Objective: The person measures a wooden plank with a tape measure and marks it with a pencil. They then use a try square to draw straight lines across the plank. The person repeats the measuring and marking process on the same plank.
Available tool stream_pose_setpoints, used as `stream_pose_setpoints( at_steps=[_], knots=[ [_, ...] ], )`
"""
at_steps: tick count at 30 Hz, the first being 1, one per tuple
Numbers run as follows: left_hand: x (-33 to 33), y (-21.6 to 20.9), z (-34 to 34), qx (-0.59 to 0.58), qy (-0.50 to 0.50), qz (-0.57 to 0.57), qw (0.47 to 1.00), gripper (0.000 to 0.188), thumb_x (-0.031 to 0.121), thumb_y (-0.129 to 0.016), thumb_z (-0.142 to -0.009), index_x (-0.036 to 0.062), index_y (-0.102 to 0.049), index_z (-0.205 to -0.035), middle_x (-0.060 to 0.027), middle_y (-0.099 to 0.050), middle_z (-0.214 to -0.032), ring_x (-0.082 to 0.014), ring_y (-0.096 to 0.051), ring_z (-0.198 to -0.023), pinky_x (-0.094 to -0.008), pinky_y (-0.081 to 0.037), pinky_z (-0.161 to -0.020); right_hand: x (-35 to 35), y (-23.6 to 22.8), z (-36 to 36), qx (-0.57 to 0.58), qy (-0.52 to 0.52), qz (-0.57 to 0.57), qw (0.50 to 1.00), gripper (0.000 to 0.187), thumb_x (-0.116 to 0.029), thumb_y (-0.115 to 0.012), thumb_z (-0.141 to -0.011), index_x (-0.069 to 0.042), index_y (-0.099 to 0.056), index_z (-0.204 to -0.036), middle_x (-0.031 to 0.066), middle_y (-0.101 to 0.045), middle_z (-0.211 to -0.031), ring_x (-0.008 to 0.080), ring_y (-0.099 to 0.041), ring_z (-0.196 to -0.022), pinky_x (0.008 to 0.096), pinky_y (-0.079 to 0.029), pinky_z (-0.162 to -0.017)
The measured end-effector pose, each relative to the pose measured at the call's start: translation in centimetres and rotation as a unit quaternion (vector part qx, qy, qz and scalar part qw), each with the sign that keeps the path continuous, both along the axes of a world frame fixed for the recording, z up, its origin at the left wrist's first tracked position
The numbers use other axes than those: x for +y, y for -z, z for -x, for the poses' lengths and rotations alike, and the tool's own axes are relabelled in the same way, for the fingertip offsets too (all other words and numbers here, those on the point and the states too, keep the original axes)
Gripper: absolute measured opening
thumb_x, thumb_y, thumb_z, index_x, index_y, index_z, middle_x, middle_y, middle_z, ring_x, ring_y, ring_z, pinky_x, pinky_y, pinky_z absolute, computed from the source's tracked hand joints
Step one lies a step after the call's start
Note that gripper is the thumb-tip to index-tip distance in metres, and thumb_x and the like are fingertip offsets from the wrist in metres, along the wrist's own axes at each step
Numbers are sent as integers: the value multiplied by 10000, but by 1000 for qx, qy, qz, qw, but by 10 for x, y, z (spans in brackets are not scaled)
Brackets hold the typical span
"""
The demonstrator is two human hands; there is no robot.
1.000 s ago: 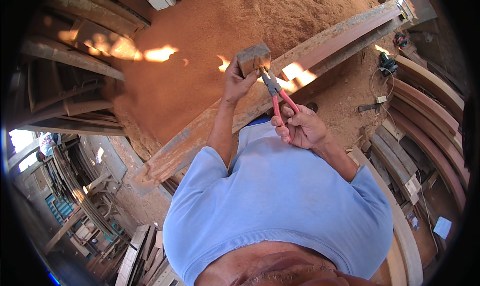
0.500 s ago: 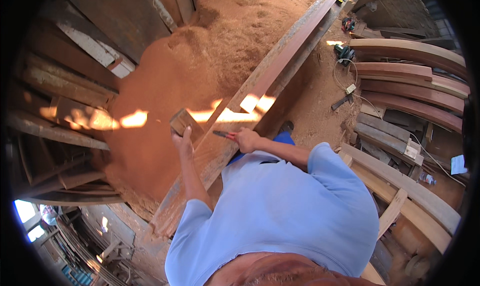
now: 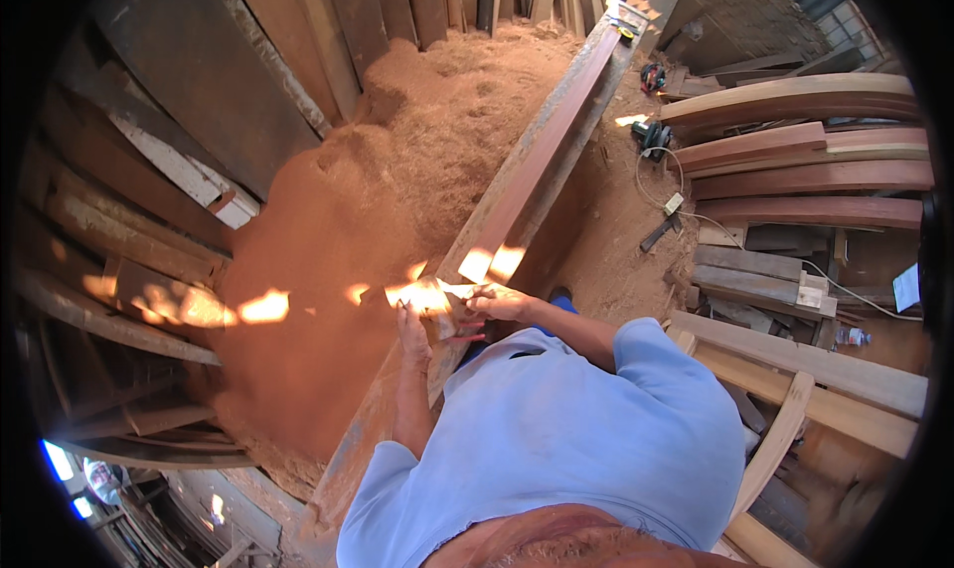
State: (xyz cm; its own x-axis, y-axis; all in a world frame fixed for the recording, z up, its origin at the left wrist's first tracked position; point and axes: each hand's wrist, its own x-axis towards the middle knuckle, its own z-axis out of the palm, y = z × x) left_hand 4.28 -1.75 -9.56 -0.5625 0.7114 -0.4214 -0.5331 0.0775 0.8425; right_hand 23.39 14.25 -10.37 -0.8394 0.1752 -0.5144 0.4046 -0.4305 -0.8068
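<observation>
In the head view, the work sits just above the middle of the frame, in a hard patch of sunlight. There a wooden block [image 3: 425,298] is held up over a long, worn beam [image 3: 383,399] that runs from the lower left to the upper right. The left hand [image 3: 414,345] comes up from below with its fingers clamped on the block's left side. The right hand [image 3: 505,303] reaches in from the right, its fingers curled close to the block's right edge. The red handles of the pliers [image 3: 467,337] show just below that hand; glare and overlap hide the tool's head, so I cannot tell whether the right fingers are closed on the pliers, on something small, or on nothing.

To handle this well, I would keep the left grip firm and low on the block, with those fingertips clear of the pliers' bite. Resting the block on the beam should steady it better than holding it in the air, and tilting it out of the glare would make the contact point easier to see. A straight, even pull with the pliers would likely slip less than a sharp twist.

Sawdust [image 3: 308,205] is heaped left of the beam; a corded power tool [image 3: 651,139] lies at the upper right.
</observation>
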Motion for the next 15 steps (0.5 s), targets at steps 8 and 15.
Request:
stream_pose_setpoints(
  at_steps=[8,15],
  knots=[
    [147,-20,-83,172,177,57,967,596,336,-522,-1031,2,-340,-1489,-232,-636,-1248,-342,-682,-1020,-444,-570,-889,55,-42,-56,147,237,107,954,330,-385,-661,-1029,-103,-647,-1201,-34,-629,-1028,80,-585,-895,266,-504,-809],
    [260,-39,-140,153,300,-30,941,474,168,-598,-1024,19,-506,-1464,-124,-642,-1249,-222,-622,-1147,-370,-526,-981,149,-87,-152,84,295,18,952,496,-372,-668,-1009,33,-591,-1284,55,-668,-1054,114,-625,-916,287,-535,-803]
  ],
)
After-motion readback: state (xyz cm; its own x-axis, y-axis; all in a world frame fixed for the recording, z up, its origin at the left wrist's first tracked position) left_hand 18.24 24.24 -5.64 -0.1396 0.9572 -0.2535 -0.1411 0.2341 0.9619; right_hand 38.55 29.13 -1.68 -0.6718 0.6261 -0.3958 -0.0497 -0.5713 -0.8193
